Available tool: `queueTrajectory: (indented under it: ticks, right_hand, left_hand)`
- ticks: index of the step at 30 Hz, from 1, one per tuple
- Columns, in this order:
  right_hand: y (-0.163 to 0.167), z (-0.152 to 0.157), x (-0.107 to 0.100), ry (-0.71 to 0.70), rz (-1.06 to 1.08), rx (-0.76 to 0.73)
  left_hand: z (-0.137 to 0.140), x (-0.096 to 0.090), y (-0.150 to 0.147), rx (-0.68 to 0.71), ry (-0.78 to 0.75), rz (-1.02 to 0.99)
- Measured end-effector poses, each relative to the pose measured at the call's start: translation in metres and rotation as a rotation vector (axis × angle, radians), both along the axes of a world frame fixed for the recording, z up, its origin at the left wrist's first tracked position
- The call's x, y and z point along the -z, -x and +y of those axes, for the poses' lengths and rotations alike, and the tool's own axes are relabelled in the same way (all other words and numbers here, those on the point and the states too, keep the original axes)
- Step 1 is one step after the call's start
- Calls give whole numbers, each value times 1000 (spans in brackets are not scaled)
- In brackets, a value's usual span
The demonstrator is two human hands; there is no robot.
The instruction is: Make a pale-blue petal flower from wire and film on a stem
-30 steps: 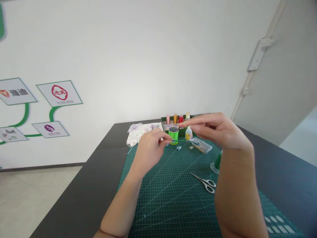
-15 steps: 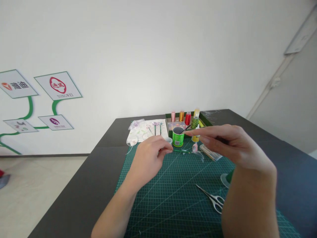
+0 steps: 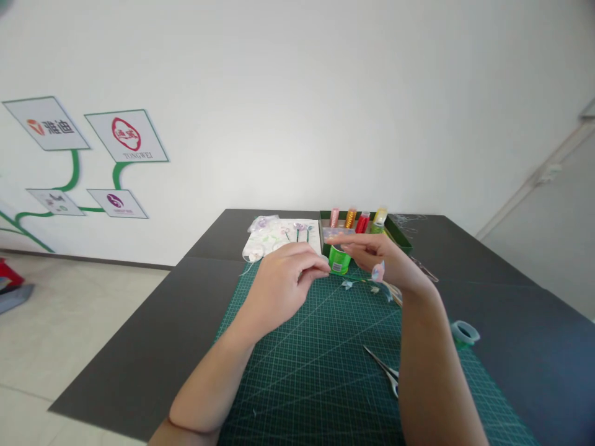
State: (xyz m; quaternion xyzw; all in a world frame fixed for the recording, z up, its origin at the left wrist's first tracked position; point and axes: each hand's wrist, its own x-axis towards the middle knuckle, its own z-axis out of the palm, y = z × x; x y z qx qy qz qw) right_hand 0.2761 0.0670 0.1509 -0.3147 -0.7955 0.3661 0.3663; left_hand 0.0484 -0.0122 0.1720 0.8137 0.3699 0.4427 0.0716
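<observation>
My left hand is closed in a pinch on a thin green flower stem. The stem runs to the right toward a small pink and pale-blue flower, which shows in front of my right wrist. My right hand hovers at the green can, fingers stretched to the left across its rim. Its thumb lies lower, and I see nothing held there, though the hand hides part of the can. Small pale-blue petal pieces lie beneath the stem.
Scissors lie on the green cutting mat, left of my right forearm. A spool sits to the right. Behind stand a dark green box with thread spools and a white sheet bearing flower pieces.
My right hand has moved left and in over the can; the dark stick seen leaning there is out of sight. The left hand keeps its pinch. The view has shifted slightly.
</observation>
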Motion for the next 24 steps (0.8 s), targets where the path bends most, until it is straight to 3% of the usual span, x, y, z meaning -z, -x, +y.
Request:
queueTrajectory:
  ticks: [3, 8, 14, 24]
  right_hand:
    - [9, -2, 2, -35, -81, -74]
    - [24, -16, 0, -6, -270, -42]
    - [38, -53, -20, 11, -444, -120]
    - [23, -91, -37, -86, -482, -173]
  left_hand:
    - [0, -2, 7, -58, -70, -49]
    - [3, -4, 20, -163, -142, -137]
    - [11, -3, 29, -201, -130, -159]
    - [9, 0, 23, -200, -127, -50]
